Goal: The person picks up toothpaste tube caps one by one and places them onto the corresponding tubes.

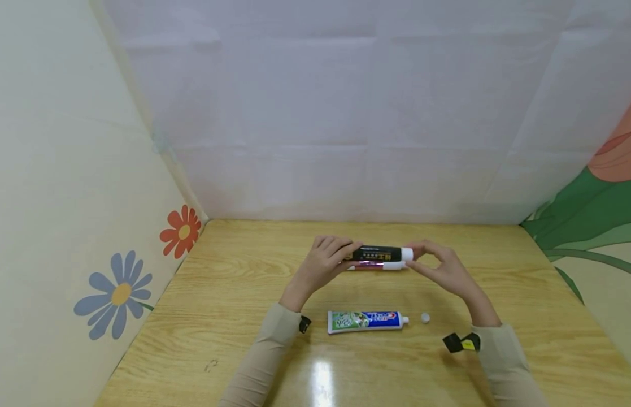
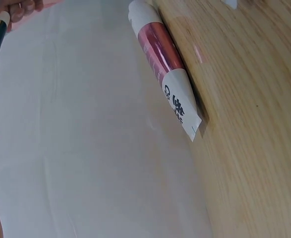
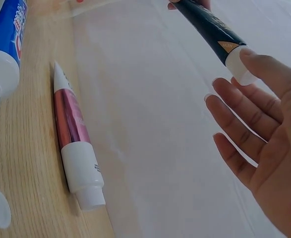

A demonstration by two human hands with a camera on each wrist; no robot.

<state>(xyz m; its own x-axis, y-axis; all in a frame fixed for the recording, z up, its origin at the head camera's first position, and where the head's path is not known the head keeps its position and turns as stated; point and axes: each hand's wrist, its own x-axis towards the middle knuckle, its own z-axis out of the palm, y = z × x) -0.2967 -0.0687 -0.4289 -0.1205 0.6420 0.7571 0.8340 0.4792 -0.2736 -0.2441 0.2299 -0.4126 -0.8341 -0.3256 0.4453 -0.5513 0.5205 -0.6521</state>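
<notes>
Held up off the table, a black toothpaste tube (image 1: 380,254) with a white cap (image 1: 407,254) spans both hands. My left hand (image 1: 325,261) grips its tail end. At the other end, my right hand (image 1: 444,270) pinches the white cap between thumb and forefinger; the other fingers spread loosely in the right wrist view. Behind and below the black tube lies a pink and white toothpaste tube (image 3: 77,119), partly covered by it in the head view. Nearer me, a blue and green toothpaste tube (image 1: 366,321) lies with its nozzle bare, pointing right.
A small white cap (image 1: 425,317) sits on the wooden table (image 1: 234,316), just right of the blue and green tube's nozzle. A pale sheet (image 1: 315,113) hangs behind the table. Flower-patterned walls (image 1: 40,186) stand at both sides.
</notes>
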